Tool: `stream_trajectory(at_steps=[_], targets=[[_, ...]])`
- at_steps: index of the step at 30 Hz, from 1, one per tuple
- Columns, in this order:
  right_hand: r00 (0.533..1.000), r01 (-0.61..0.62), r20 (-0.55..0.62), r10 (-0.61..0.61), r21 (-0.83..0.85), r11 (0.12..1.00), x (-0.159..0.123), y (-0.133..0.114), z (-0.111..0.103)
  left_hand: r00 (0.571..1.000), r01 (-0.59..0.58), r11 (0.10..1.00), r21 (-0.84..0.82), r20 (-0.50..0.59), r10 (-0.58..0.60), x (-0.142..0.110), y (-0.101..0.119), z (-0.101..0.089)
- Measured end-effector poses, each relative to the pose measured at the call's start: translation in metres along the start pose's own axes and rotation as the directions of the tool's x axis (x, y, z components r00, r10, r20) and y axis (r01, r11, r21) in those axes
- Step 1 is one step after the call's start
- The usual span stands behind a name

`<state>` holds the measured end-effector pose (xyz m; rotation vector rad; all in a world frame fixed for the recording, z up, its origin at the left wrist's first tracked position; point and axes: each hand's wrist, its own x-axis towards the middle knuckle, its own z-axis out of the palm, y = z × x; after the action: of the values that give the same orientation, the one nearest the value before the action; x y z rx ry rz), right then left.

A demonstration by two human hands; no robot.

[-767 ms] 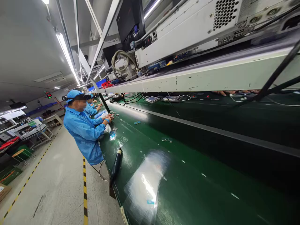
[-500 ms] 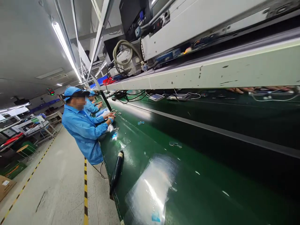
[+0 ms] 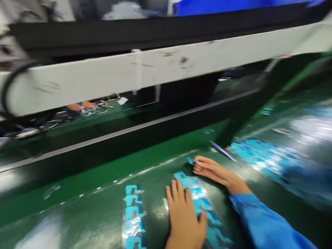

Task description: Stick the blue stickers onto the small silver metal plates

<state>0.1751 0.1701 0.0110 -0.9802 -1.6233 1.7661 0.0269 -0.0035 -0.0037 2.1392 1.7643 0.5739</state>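
My left hand [image 3: 184,216] lies flat, fingers stretched out, pressing down on a clear strip of blue stickers [image 3: 204,204] on the green bench [image 3: 85,193]. My right hand [image 3: 215,170], in a blue sleeve, reaches across the far end of that strip. Its fingertips are pressed together on a small blue sticker tab [image 3: 191,160]. A second strip of blue stickers [image 3: 132,216] lies just left of my left hand. The picture is smeared by motion.
A white beam [image 3: 145,71] of the overhead shelf crosses the view above a dark conveyor belt [image 3: 129,138]. More blue sticker sheets [image 3: 267,157] lie to the right. Another person's hands [image 3: 77,106] work at small parts on the bench's far side.
The view has swung from looking left along the line at co-workers down to the bench in front of me. Both my hands have come into view on the sticker strip.
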Motion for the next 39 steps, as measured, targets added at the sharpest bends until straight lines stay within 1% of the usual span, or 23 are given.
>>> stream_trajectory(at_steps=[1,2,4,7,10,18,21,24,27,29,31,33,35,37,39], targets=[[0.998,-0.020,-0.055,0.025,0.095,0.995,-0.013,0.001,-0.018,1.000,-0.010,1.000,0.020,-0.023,0.010,0.000,0.003,0.005],[0.996,-0.035,-0.077,0.050,0.177,0.984,-0.021,0.002,-0.031,0.999,-0.022,0.999,0.048,-0.049,0.024,0.001,0.003,0.009],[0.995,-0.062,-0.060,0.082,0.288,0.956,-0.024,0.006,-0.044,0.995,-0.041,0.993,0.112,-0.089,0.051,0.002,-0.001,0.013],[0.996,-0.087,0.000,0.094,0.377,0.922,-0.015,0.010,-0.046,0.990,-0.065,0.977,0.202,-0.111,0.089,0.001,-0.004,0.010],[0.994,-0.105,0.052,0.091,0.427,0.898,-0.011,0.009,-0.045,0.987,-0.083,0.960,0.267,-0.111,0.116,0.000,-0.002,0.006],[0.986,-0.132,0.154,0.070,0.442,0.887,-0.004,0.004,-0.051,0.993,-0.077,0.947,0.313,-0.063,0.101,0.001,0.003,-0.002],[0.994,-0.067,0.106,0.022,0.444,0.893,-0.001,0.004,-0.050,0.996,-0.066,0.947,0.314,-0.037,0.082,-0.001,0.006,-0.004],[0.999,0.035,-0.012,-0.033,0.442,0.897,0.002,0.005,-0.047,0.998,-0.050,0.949,0.311,-0.019,0.059,-0.002,0.011,-0.006],[0.993,0.102,-0.099,-0.065,0.428,0.898,0.005,0.008,-0.044,0.998,-0.049,0.946,0.320,-0.010,0.055,-0.004,0.014,-0.008],[0.989,0.123,-0.129,-0.075,0.420,0.899,0.007,0.010,-0.044,0.999,-0.027,0.939,0.344,-0.013,0.033,-0.002,0.011,-0.012],[0.986,0.137,-0.149,-0.081,0.419,0.898,0.007,0.010,-0.043,0.999,0.030,0.922,0.385,-0.031,-0.019,0.000,0.002,-0.018],[0.982,0.152,-0.164,-0.089,0.425,0.892,0.007,0.009,-0.038,0.995,0.097,0.898,0.429,-0.056,-0.080,0.003,-0.012,-0.025],[0.981,0.165,-0.162,-0.102,0.444,0.881,0.006,0.006,-0.022,0.989,0.149,0.873,0.465,-0.084,-0.124,0.005,-0.027,-0.033],[0.986,0.159,-0.115,-0.118,0.475,0.865,0.004,0.004,0.004,0.982,0.186,0.852,0.490,-0.107,-0.153,0.004,-0.039,-0.038],[0.992,0.115,-0.012,-0.125,0.498,0.860,-0.001,0.004,0.035,0.978,0.210,0.836,0.506,-0.120,-0.173,0.000,-0.046,-0.042]])
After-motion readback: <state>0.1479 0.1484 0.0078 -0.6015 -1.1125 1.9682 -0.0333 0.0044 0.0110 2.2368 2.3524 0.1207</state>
